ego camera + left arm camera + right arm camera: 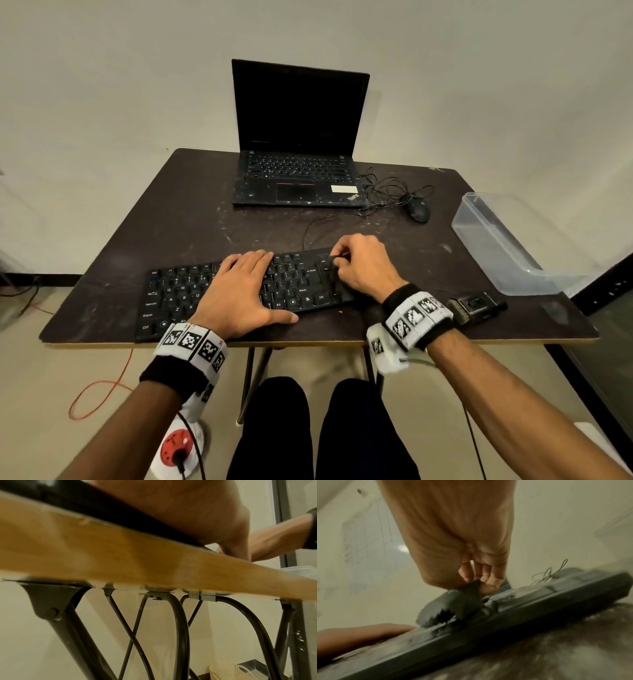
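Observation:
A black keyboard (171, 294) lies along the near edge of the dark table (171, 212). My left hand (239, 287) rests flat on its middle, fingers straight and thumb stretched out along the front rim. My right hand (363, 263) is curled over the keyboard's right end and pinches a small black piece (339, 256) between thumb and fingertips. In the right wrist view the small black piece (471, 589) sticks up from the keyboard (539, 601) under the fingertips (489, 580). The left wrist view shows only my left palm (180, 507) above the table edge (102, 550).
An open black laptop (298, 137) stands at the back of the table. A wired mouse (418, 209) with a tangled cable lies to its right. At the right edge sits a clear plastic container (496, 240). A black brush-like tool (476, 306) lies beside my right wrist.

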Tool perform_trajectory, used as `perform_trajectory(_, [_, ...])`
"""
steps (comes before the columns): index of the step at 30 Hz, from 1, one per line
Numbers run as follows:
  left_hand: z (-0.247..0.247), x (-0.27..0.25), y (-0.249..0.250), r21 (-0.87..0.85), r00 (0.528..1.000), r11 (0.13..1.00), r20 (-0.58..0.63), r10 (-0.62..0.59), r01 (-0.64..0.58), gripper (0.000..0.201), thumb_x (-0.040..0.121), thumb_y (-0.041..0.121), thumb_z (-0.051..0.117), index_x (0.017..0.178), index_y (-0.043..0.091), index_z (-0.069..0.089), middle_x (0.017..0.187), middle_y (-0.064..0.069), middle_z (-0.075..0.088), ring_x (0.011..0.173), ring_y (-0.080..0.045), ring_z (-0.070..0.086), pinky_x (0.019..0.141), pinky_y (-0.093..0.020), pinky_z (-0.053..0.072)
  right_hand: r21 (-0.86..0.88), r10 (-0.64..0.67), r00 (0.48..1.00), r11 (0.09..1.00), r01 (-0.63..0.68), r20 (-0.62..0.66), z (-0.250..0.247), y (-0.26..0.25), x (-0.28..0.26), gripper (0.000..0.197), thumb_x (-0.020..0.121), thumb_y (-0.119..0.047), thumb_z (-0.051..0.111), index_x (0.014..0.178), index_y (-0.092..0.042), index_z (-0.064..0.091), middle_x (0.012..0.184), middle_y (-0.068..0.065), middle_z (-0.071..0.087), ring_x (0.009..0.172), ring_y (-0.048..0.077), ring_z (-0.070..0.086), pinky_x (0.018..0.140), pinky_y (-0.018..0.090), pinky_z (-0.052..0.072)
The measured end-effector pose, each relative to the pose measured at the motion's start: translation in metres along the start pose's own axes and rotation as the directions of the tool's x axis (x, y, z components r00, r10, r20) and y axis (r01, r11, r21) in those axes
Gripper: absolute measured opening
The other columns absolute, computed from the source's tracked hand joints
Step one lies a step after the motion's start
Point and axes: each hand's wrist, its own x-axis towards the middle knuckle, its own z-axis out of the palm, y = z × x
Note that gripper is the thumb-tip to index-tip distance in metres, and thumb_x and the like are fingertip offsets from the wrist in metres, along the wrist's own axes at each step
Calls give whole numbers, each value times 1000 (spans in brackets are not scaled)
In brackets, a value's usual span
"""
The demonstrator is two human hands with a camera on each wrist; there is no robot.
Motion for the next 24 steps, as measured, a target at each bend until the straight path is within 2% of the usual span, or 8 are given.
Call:
perform_trajectory(2, [0, 0, -1, -5, 1000, 1000, -8, -1, 1, 139, 56, 104, 39, 163, 17, 26, 168, 0, 29, 154, -15, 24, 128, -33, 3, -42, -126, 987, 991, 130, 98, 15, -9, -21, 12, 96, -14, 74, 97, -26, 76, 108, -2, 76, 106, 17, 70, 97, 33, 56])
perform_trajectory(3, [0, 0, -1, -12, 1000, 1000, -5, 1, -1, 139, 56, 104, 40, 163, 17, 26, 168, 0, 30, 154, -15, 24, 128, -33, 3, -54, -137, 986, 988, 143, 93, 17, -5, -26, 13, 96, -14, 74, 97, -27, 76, 109, -3, 75, 106, 17, 69, 97, 33, 55])
perform_trajectory(7, [0, -1, 0, -28, 1000, 1000, -7, 10, -10, 140, 55, 105, 39, 164, 18, 25, 169, 0, 29, 155, -16, 23, 127, -32, 1, -47, 60, 992, 997, -65, -111, -5, 25, -21, 13, 96, -11, 74, 98, -23, 78, 105, 3, 77, 104, 26, 73, 93, 39, 60])
perform_trajectory(11, [-1, -1, -1, -22, 1000, 1000, -1, 4, -4, 140, 55, 105, 38, 164, 19, 24, 169, 0, 27, 156, -16, 22, 128, -33, 2, -104, -65, 996, 993, 59, -59, 7, 25, -39, 12, 97, -12, 72, 103, -21, 75, 113, 2, 72, 108, 24, 69, 97, 39, 57])
perform_trajectory(15, [0, -1, -1, -20, 1000, 1000, -2, 5, -5, 139, 55, 105, 39, 164, 19, 24, 169, 0, 27, 156, -17, 23, 128, -34, 4, -47, 91, 986, 994, -98, -141, -7, 39, -38, 10, 96, -17, 73, 98, -26, 76, 106, 1, 75, 106, 25, 72, 88, 32, 52])
perform_trajectory(17, [1, 0, -1, -14, 1000, 1000, -11, 5, -6, 139, 56, 105, 41, 164, 18, 25, 169, 0, 28, 155, -17, 24, 129, -34, 5, -10, 27, 991, 1000, -28, -133, 3, 28, -54, 7, 95, -22, 76, 101, -26, 76, 108, -1, 72, 105, 21, 70, 89, 29, 48])
perform_trajectory(20, [3, 1, -2, -7, 1000, 1000, -7, 6, -6, 139, 56, 105, 41, 163, 19, 25, 169, 0, 29, 155, -17, 24, 130, -36, 6, 45, -76, 991, 996, 81, -110, 29, 12, -82, 23, 94, -36, 79, 112, -24, 73, 112, -6, 62, 102, 15, 63, 87, 27, 43])
perform_trajectory(24, [3, 0, -3, -15, 1000, 1000, 0, 16, -16, 140, 56, 106, 39, 164, 20, 23, 170, 1, 26, 156, -16, 22, 129, -34, 3, 47, 40, 984, 998, -32, -174, 16, 27, -70, 12, 93, -25, 81, 102, -28, 74, 111, -7, 68, 107, 19, 67, 93, 33, 49])
